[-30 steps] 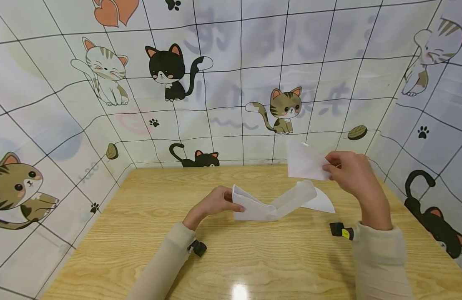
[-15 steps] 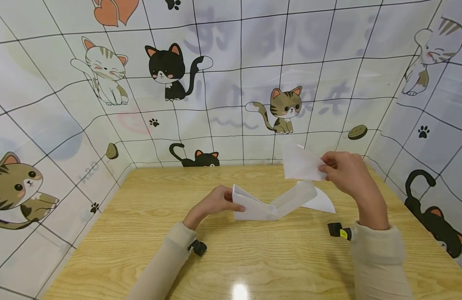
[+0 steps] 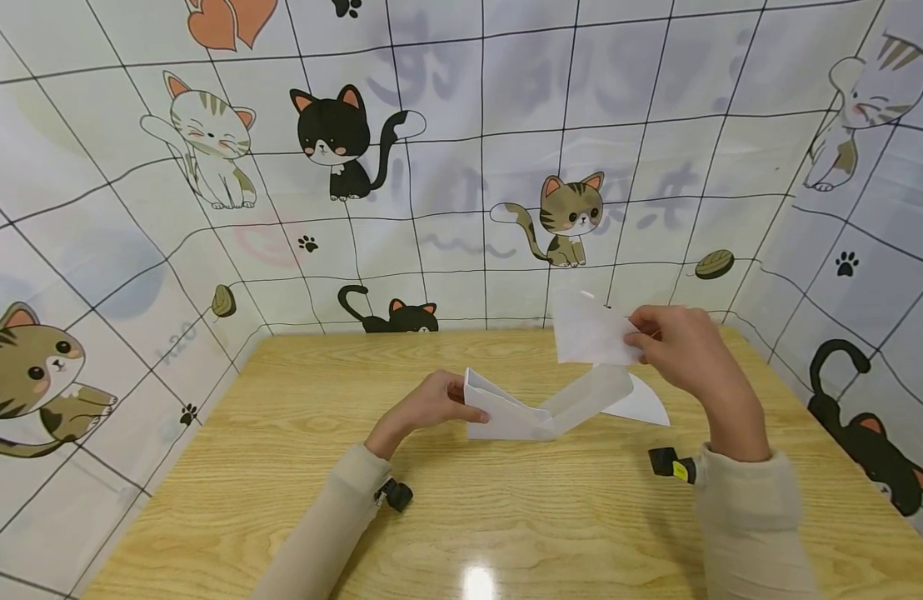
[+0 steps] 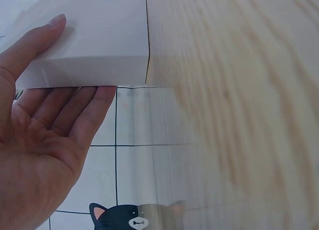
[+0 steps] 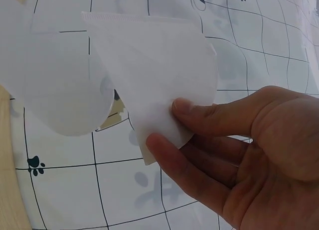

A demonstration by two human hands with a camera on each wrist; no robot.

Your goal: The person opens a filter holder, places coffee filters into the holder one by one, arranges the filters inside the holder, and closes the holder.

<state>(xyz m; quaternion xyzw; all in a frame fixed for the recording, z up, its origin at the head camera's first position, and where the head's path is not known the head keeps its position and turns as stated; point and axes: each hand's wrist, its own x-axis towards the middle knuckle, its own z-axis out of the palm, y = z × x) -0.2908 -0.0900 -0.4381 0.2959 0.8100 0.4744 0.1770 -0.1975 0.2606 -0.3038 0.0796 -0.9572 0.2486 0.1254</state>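
My left hand [image 3: 435, 402] grips the left end of a white box [image 3: 510, 423], thumb on the near side and fingers behind. In the left wrist view the box [image 4: 99, 36] lies between thumb and fingers. Its translucent lid [image 3: 592, 393] is swung out to the right. Above the lid, my right hand [image 3: 682, 350] pinches a white paper coffee filter [image 3: 589, 332] by its right side. The filter [image 5: 159, 65] shows a crimped edge and a rounded edge in the right wrist view. Another white paper piece [image 3: 645, 402], with a curved edge, lies partly hidden behind the lid.
The wooden table [image 3: 431, 525] carries the box and the loose paper. A cloth backdrop [image 3: 446, 167] with a grid and printed cats stands behind the table and on both sides. Small black cameras [image 3: 396, 495] sit on both wrists.
My right hand has moved a little to the left with the coffee filter, bringing it over the lid. The left hand and the box have stayed in place.
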